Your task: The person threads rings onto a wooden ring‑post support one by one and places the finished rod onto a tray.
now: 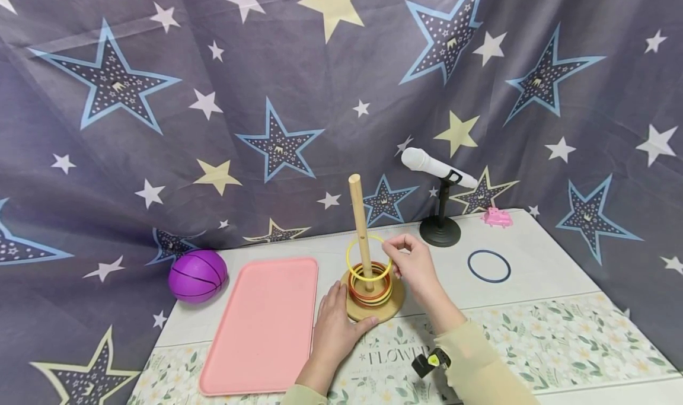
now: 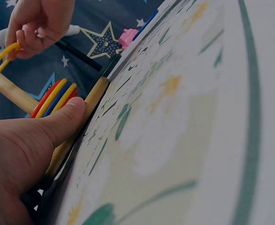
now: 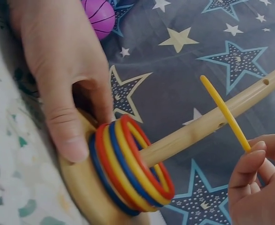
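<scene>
Yellow ring [image 1: 366, 257] sits around the wooden peg [image 1: 360, 227], partway down, tilted, above the stack of rings [image 1: 370, 283] already resting on the round wooden base [image 1: 376, 310]. Right hand [image 1: 413, 264] pinches the ring's right side between thumb and fingertips; the right wrist view shows the fingers [image 3: 249, 171] curled on the yellow band. Left hand [image 1: 335, 328] rests on the desk with its thumb pressed against the base rim [image 2: 97, 96], fingers otherwise relaxed, steadying it.

Stack count from the right wrist view: about 6 rings in red, yellow and blue; exact count uncertain.

Judged progress: most rings are seated; the yellow 1 is threaded but not yet lowered onto the stack. 1 blue ring [image 1: 489, 266] lies flat on the desk toward the right edge, well apart from the peg, untouched.

Other items: pink tray [image 1: 261, 322] just left of the base; purple ball [image 1: 197, 276] near the desk's left back corner; white microphone on stand [image 1: 440, 171] and small pink toy [image 1: 497, 217] along the back edge.
</scene>
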{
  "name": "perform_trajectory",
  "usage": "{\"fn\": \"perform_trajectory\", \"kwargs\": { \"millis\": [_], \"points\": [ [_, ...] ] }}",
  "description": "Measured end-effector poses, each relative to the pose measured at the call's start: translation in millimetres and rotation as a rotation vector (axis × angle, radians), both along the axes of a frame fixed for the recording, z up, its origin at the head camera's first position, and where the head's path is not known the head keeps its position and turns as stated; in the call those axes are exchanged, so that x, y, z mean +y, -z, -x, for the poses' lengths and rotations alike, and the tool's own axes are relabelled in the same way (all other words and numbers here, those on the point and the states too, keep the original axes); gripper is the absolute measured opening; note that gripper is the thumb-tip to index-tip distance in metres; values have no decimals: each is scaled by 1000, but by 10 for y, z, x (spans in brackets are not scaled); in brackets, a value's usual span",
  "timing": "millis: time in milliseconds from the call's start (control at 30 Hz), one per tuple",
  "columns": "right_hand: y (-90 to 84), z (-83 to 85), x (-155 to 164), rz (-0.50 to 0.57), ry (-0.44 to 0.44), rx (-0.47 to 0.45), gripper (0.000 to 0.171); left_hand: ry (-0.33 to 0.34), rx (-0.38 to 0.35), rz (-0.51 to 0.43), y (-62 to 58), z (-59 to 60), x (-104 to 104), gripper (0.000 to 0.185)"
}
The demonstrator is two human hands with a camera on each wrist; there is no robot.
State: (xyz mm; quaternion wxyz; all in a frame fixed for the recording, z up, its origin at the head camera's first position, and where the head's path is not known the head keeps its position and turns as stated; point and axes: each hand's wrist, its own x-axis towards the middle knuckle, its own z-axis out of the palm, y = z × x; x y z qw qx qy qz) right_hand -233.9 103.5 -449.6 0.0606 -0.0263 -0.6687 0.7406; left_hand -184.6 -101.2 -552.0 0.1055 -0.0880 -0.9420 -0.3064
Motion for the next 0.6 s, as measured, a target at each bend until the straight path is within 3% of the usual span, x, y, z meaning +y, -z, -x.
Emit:
{"fn": "perform_trajectory", "kwargs": {
  "millis": [333, 600],
  "points": [
    [256, 33, -51, 2, -3, -12, 17, -2, 8, 3, -6, -8, 7, 112],
    [366, 25, -97, -54, 21, -47, 17, -3, -6, -7, -15, -9, 9, 112]
  ]
}}
